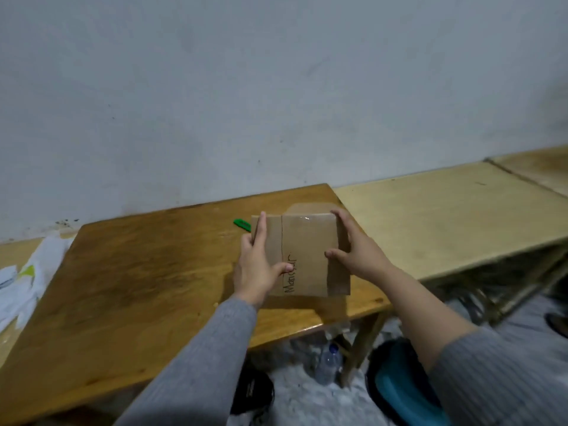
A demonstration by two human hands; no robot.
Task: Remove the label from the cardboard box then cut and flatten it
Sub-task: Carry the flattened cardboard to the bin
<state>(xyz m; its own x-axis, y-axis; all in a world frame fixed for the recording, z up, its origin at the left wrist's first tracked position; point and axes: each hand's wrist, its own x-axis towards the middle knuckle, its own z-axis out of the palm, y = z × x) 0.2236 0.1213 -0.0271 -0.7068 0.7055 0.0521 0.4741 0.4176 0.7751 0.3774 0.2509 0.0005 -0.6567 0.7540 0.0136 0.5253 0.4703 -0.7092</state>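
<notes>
Two hands: I see left hand [256,265] and right hand [356,252] each gripping a side of the cardboard box [304,256].
Box: brown, handwriting on top, clear tape at far edge; held above wooden table [138,272].
Beside: green cutter [242,224].

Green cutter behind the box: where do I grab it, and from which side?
Only one end of the green cutter shows left of the box. Pinch that end, coming from the left; the box and left hand block the rest.
</notes>
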